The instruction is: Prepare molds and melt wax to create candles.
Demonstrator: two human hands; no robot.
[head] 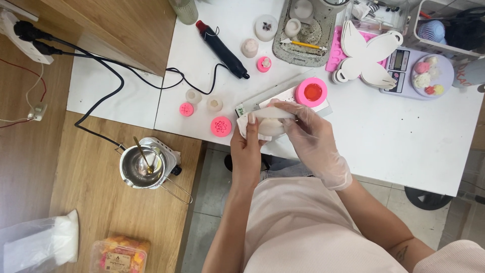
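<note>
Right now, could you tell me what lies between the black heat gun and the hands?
In the head view, bare white tabletop separates the heat gun from the hands.

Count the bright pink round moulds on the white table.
4: one left, one by the left hand, one near the black heat tool, one large above the right hand. More may be hidden.

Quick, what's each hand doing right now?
Left hand: bare, closed on a soft white mould.
Right hand: in a clear glove, closed over the same mould.
</note>
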